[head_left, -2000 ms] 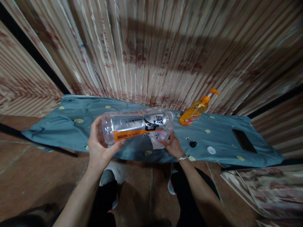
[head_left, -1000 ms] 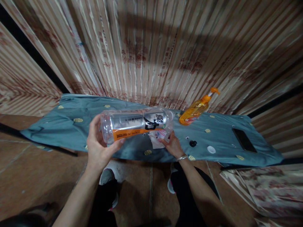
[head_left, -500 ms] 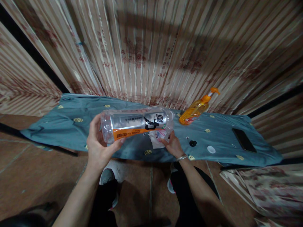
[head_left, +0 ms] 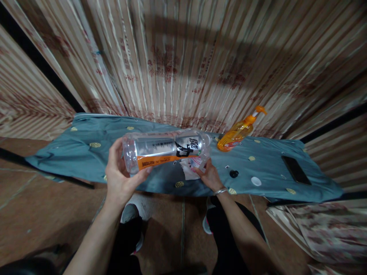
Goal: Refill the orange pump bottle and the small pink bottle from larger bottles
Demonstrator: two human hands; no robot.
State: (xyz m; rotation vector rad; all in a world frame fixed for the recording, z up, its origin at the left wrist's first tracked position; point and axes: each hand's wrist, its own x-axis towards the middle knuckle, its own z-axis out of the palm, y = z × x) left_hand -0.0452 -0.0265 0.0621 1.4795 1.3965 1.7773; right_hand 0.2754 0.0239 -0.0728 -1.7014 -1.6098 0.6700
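Note:
My left hand (head_left: 122, 179) is wrapped around the base of a large clear plastic drink bottle (head_left: 155, 149) with a silver and orange label. The bottle lies nearly level in the air, its neck pointing right. Beneath that neck, my right hand (head_left: 208, 176) has its fingers closed on a clear plastic container (head_left: 203, 165), partly hidden behind the bottle. Pink and blue print shows near those fingers. A white sheet of paper or tissue (head_left: 189, 171) is just left of my right fingertips. Whether anything flows between bottle and container cannot be made out.
An orange pump bottle (head_left: 233, 135) stands behind my right hand on the blue-green cloth (head_left: 160, 187) over a narrow table. To the right are a small black cap-like piece (head_left: 234, 174), a white disc (head_left: 256, 181) and a dark phone (head_left: 296, 169). A striped curtain (head_left: 183, 68) hangs behind.
The large bottle has rolled or tilted very slightly in my left hand. Both hands stay in nearly the same place, and nothing on the table has moved.

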